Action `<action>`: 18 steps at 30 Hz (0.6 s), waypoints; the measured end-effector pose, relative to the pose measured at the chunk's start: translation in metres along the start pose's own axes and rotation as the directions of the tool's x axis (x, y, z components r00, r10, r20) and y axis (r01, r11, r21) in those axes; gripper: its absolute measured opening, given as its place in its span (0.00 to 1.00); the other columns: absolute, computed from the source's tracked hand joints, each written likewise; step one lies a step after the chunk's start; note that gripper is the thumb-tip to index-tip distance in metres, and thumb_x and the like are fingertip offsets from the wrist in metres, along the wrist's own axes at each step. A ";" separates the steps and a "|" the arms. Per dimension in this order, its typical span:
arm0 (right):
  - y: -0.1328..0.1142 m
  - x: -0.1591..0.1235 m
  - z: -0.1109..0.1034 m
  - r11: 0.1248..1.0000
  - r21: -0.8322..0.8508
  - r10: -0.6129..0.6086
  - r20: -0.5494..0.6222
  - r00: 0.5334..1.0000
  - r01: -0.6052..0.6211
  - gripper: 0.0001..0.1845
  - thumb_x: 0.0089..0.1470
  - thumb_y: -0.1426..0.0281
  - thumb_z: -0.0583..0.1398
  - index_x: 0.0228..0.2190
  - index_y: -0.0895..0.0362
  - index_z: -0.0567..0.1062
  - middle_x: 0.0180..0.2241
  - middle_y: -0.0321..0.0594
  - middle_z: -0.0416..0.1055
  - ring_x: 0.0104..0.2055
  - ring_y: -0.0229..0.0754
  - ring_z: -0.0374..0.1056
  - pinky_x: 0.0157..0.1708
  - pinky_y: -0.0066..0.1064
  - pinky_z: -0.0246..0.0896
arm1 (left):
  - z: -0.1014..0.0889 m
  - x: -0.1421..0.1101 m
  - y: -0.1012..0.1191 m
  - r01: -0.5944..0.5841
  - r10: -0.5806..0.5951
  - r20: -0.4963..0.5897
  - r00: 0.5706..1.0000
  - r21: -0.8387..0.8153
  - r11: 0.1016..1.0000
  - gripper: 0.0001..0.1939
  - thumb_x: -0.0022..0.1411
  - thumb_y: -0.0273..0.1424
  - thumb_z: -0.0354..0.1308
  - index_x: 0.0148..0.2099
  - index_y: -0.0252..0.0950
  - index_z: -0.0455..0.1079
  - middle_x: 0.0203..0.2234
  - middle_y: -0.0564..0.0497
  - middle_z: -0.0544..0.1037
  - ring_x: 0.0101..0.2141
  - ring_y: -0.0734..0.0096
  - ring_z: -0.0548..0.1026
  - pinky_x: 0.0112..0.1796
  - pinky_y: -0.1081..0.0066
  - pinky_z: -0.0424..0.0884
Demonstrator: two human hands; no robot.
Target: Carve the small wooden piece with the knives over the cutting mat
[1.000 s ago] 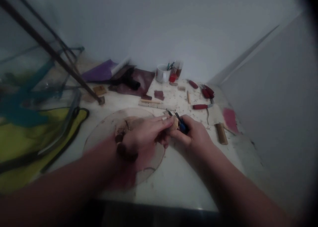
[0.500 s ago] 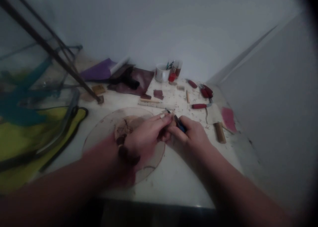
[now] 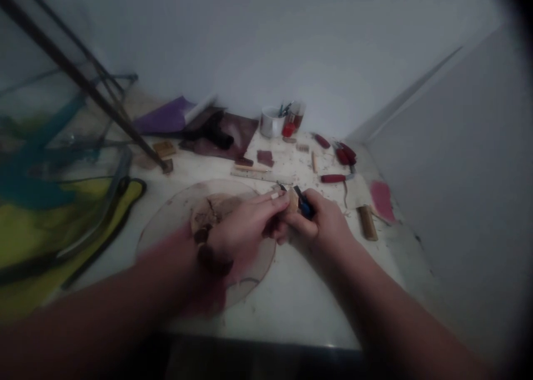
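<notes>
My left hand point(image 3: 258, 216) is closed around a small light-brown block point(image 3: 293, 199) that looks like wood; the fingers cover much of it. Against the block's right side, my right hand point(image 3: 325, 219) grips a cutting tool with a blue and black handle point(image 3: 306, 207). Its working end is too blurred to name exactly. Both hands meet above the white table, just beyond the right edge of a round translucent board point(image 3: 166, 219). Under my left wrist, a round wooden piece with dark lines point(image 3: 210, 211) lies on that board.
Behind my hands lie a ruler point(image 3: 262, 175), red-handled tools point(image 3: 333, 178), scattered shavings and a wooden cylinder point(image 3: 367, 223). A white mug point(image 3: 271, 122) stands near the wall beside a red bottle point(image 3: 288, 127). Dark leather point(image 3: 244, 133) and a yellow-black item point(image 3: 100, 202) are at left.
My right hand and the tool have shifted slightly, and more of the light-brown block shows between the hands. My left hand stays nearly in place.
</notes>
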State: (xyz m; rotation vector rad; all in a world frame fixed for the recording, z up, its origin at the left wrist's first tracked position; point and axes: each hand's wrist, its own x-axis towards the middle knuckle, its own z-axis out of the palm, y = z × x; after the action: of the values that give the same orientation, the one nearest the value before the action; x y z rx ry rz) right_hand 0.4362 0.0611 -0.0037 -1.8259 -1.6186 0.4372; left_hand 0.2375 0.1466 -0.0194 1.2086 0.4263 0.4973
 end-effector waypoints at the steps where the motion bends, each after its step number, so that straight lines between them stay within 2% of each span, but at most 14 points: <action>1: 0.000 0.000 0.000 1.000 0.000 0.004 0.008 1.000 -0.004 0.29 0.61 0.41 0.69 0.32 0.50 0.69 0.27 0.34 0.71 0.29 0.43 0.62 0.29 0.36 0.50 | 0.001 -0.001 0.000 0.006 -0.006 0.003 1.000 -0.009 1.000 0.22 0.82 0.48 0.56 0.41 0.38 0.74 0.29 0.52 0.71 0.30 0.68 0.69 0.38 0.66 0.74; 6: -0.001 -0.001 -0.001 1.000 0.016 0.015 0.024 1.000 -0.015 0.28 0.62 0.40 0.68 0.32 0.51 0.71 0.26 0.33 0.72 0.30 0.43 0.64 0.29 0.36 0.51 | 0.008 -0.003 0.004 0.002 -0.003 -0.008 1.000 -0.074 0.997 0.21 0.81 0.47 0.58 0.38 0.38 0.69 0.28 0.54 0.67 0.30 0.69 0.67 0.38 0.67 0.72; 11: -0.001 0.000 0.001 0.999 0.034 0.010 0.030 1.000 -0.011 0.29 0.62 0.41 0.69 0.31 0.51 0.70 0.26 0.32 0.70 0.29 0.42 0.62 0.28 0.36 0.50 | 0.013 -0.003 0.009 -0.005 0.003 -0.018 1.000 -0.102 0.995 0.22 0.81 0.47 0.58 0.36 0.38 0.70 0.26 0.54 0.66 0.28 0.69 0.66 0.37 0.67 0.72; 18: 0.004 0.001 0.005 1.000 0.018 0.001 -0.002 1.000 -0.001 0.29 0.61 0.40 0.69 0.33 0.51 0.70 0.27 0.33 0.70 0.30 0.43 0.62 0.29 0.36 0.50 | 0.005 0.001 0.008 -0.004 0.007 -0.043 0.999 0.063 0.998 0.22 0.81 0.48 0.57 0.37 0.38 0.73 0.27 0.52 0.71 0.29 0.69 0.68 0.35 0.68 0.69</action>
State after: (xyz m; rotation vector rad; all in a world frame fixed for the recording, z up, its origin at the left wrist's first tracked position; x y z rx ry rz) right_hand 0.4358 0.0631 -0.0098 -1.8134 -1.6072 0.4492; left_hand 0.2401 0.1452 -0.0106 1.2618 0.4789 0.5191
